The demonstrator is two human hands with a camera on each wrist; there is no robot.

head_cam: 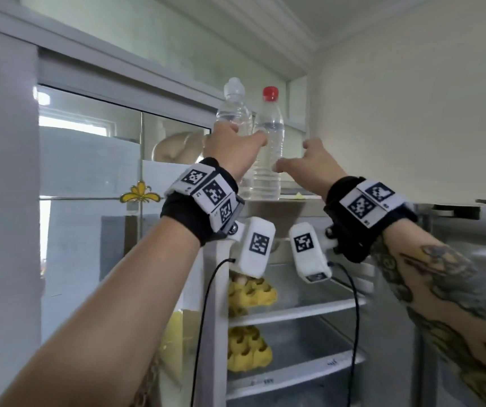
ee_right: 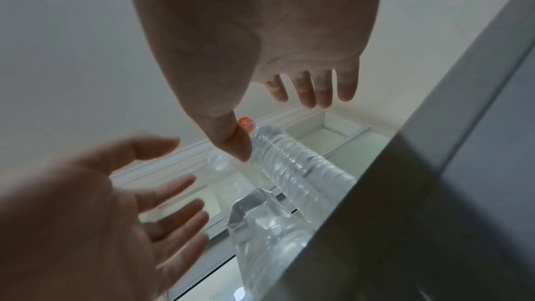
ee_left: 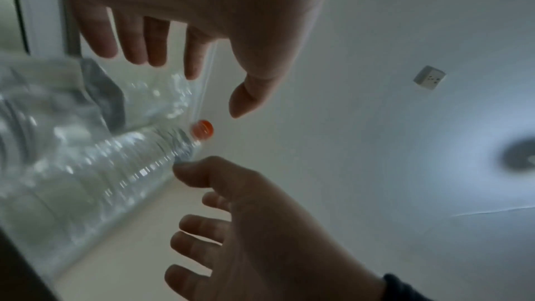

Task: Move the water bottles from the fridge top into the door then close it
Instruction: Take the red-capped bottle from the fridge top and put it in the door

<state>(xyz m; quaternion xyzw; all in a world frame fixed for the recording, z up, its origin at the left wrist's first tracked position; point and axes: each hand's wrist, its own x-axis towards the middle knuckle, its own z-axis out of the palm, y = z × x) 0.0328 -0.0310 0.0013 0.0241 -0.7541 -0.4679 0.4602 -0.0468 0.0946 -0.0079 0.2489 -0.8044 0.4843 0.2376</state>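
Note:
Two clear water bottles stand side by side on the fridge top (head_cam: 294,201). The red-capped bottle (head_cam: 268,160) (ee_left: 124,161) (ee_right: 295,168) is on the right, the clear-capped bottle (head_cam: 233,113) (ee_left: 162,97) (ee_right: 260,226) on the left behind it. My left hand (head_cam: 246,135) (ee_left: 214,93) is raised in front of both with fingers spread, gripping nothing. My right hand (head_cam: 294,155) (ee_right: 278,131) is raised to the right of the red-capped bottle, fingers straight, thumb close to its side. Whether either hand touches a bottle is unclear.
The fridge stands open below, with shelves (head_cam: 294,312) holding yellow egg trays (head_cam: 250,289). Its grey door (head_cam: 464,259) hangs open at the right. A glass-fronted sliding panel (head_cam: 89,160) is on the left, a plain wall on the right.

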